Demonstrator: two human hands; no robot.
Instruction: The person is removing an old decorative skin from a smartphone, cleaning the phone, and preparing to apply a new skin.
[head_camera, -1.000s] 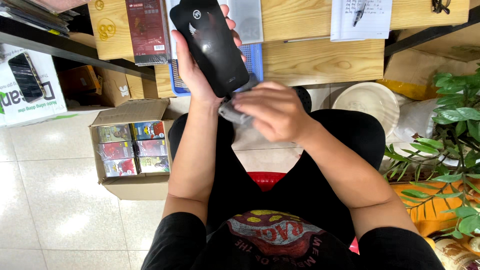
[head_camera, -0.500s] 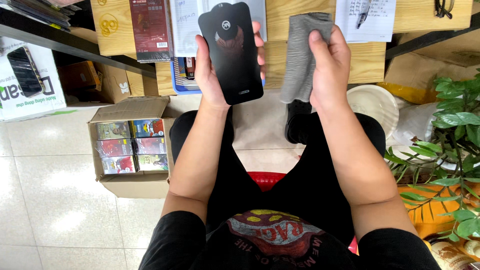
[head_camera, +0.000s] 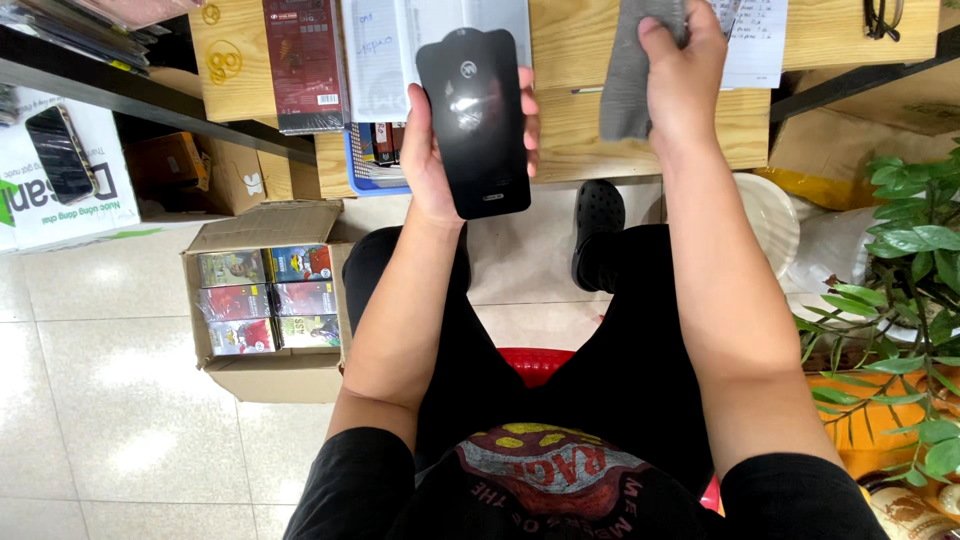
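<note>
Change since earlier: right hand (head_camera: 685, 75) has carried the grey folded cleaning cloth (head_camera: 630, 70) up and away toward the wooden desk (head_camera: 830, 40); half a second ago it hung just beside the phone, and before that it was down near the lap.
Left hand: left hand (head_camera: 435, 150) is closed around the glossy black flat smartphone (head_camera: 478, 120), fingers wrapped round its right edge and thumb along the left edge.
Phone position: upright, dark face toward the camera, held over the desk's front edge and apart from the cloth.
Right hand: pinched shut on the cloth's upper part, the rest hanging loose below it.
Surroundings: white paper sheet with handwriting (head_camera: 755, 40) lies on the desk behind the cloth; dark red flat retail box (head_camera: 303, 60) sits on the desk to the left; open brown cardboard carton of small colourful boxes (head_camera: 265, 300) stands on the tiled floor; green leafy plant (head_camera: 910, 270) at right.
Doing it well: a firm edge grip seems wise, keeping fingertips off the glass; a glare patch on the screen suggests tilting it to the light to check for smears.
</note>
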